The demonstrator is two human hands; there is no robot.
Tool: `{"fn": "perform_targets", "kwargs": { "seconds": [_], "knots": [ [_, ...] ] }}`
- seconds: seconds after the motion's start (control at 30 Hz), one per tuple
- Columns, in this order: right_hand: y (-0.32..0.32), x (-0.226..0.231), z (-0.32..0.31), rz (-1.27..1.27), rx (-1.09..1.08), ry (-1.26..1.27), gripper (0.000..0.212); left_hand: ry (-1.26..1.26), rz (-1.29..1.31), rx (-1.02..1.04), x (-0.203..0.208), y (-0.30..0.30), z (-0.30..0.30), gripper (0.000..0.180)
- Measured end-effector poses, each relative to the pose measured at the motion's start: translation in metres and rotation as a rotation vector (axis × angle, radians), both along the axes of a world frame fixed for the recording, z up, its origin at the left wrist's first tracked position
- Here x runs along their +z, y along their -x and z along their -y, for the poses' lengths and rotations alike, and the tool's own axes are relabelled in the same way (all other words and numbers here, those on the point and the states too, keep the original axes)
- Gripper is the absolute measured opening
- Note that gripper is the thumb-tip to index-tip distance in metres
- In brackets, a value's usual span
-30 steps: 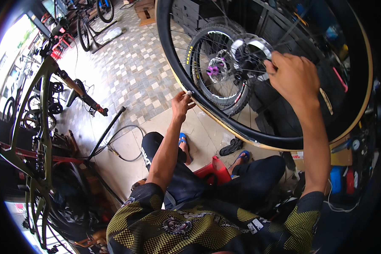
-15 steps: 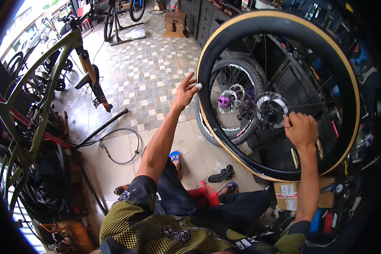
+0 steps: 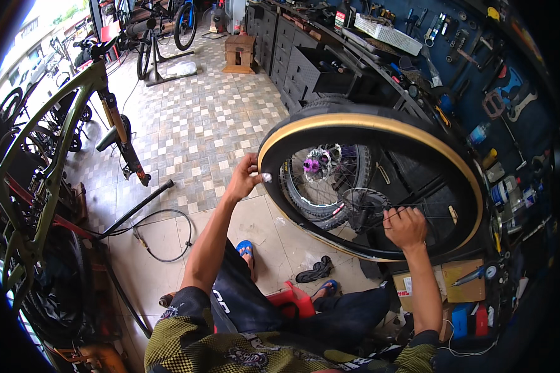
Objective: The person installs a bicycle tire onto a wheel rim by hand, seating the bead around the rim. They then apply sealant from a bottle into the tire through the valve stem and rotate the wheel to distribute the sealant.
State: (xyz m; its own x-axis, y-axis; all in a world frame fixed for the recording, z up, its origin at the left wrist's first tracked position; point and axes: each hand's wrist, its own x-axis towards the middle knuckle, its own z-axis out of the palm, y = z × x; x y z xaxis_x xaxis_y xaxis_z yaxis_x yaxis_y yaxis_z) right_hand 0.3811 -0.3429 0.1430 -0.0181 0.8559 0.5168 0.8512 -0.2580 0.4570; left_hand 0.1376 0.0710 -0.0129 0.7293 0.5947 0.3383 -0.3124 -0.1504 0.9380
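Observation:
A black deep-rimmed bicycle wheel [image 3: 370,125] with a tan-sided tyre is held tilted in front of me, its top edge leaning away. At its left edge my left hand [image 3: 245,179] has the thumb and bent fingers closed at the tyre; one digit has a white wrapping. My right hand [image 3: 406,227] is closed at the hub, by the near end of the axle, which its fingers mostly hide. A disc rotor [image 3: 368,198] shows beside the hub. Behind the spokes stands another wheel with a knobbly tyre and a purple hub [image 3: 312,164].
A red stool [image 3: 297,301] is between my legs, near a black cloth [image 3: 315,269] on the tiles. To the left are a green bike frame [image 3: 62,93] and a looped cable [image 3: 190,233]. Dark drawers [image 3: 289,46], a tool wall [image 3: 466,56] and a cardboard box [image 3: 463,280] line the right.
The wheel has tipped from nearly upright to a flatter slant and come lower and left. Both hands moved with it, and the left fingers have closed in at the tyre. My view has shifted right.

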Motion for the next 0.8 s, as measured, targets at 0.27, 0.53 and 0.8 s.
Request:
{"fn": "perform_targets", "kwargs": {
  "seconds": [0.27,0.53,0.8],
  "knots": [
    [0.008,-0.042,0.017,-0.011,0.054,0.097,0.02,0.108,-0.172,-0.122,-0.051,0.043,0.02,0.045],
    [0.007,-0.071,0.02,-0.015,0.081,0.173,0.02,0.089,-0.267,-0.17,-0.088,0.059,0.04,0.058],
    [0.002,-0.09,0.02,-0.056,0.063,0.255,0.019,-0.005,-0.478,-0.073,-0.094,0.057,0.052,0.054]
  ]
}}
